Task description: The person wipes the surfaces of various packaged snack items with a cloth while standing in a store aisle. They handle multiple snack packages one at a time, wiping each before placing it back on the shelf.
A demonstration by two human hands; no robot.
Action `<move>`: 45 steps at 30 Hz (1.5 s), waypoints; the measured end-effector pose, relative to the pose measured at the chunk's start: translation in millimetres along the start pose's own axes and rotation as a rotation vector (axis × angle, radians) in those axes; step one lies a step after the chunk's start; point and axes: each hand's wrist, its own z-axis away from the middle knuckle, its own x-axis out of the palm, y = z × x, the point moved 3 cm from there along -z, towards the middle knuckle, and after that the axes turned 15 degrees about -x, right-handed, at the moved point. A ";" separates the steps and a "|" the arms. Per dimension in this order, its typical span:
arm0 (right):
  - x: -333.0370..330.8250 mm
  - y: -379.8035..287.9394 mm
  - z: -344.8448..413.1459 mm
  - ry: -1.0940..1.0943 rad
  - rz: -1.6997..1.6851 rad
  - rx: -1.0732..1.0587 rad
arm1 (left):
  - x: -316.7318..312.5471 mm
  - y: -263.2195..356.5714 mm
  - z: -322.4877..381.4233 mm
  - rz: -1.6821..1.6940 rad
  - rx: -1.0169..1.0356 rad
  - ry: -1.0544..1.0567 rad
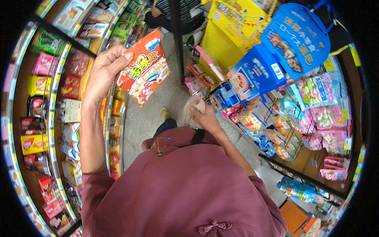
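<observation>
My left hand [108, 66] pinches the upper left corner of an orange-red snack packet [145, 68] between thumb and fingers. The packet is raised in front of the left shelves, its printed face turned towards me. Low in front of my body, my right hand [204, 115] grips a pale, bunched-up cloth [192, 111]. Part of the cloth hides behind my fingers.
Shelves [53, 124] of boxed and bagged snacks line my left. A dark upright post [177, 41] stands ahead. On the right are a yellow cardboard display [226, 38], a blue carton [257, 71] and hanging bags [318, 89]. Another person [177, 13] is at the top.
</observation>
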 end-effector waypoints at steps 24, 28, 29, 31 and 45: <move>108.4 -127.0 -27.8 -0.308 0.583 -0.949 | 40.9 -144.7 24.9 1.079 -0.191 0.051; 90.4 -108.3 -25.8 -0.222 0.611 -0.861 | 43.0 -156.6 31.9 1.174 -0.202 0.069; 82.8 -102.3 -30.5 -0.152 0.585 -0.836 | 44.6 -156.7 32.8 1.208 -0.149 -0.005; 69.5 -90.2 -37.2 0.053 0.563 -0.736 | 41.7 -162.3 35.8 1.209 -0.188 0.024; 60.9 -55.2 -40.4 0.123 -1.086 0.364 | 13.4 -170.3 47.6 1.203 -0.138 -0.043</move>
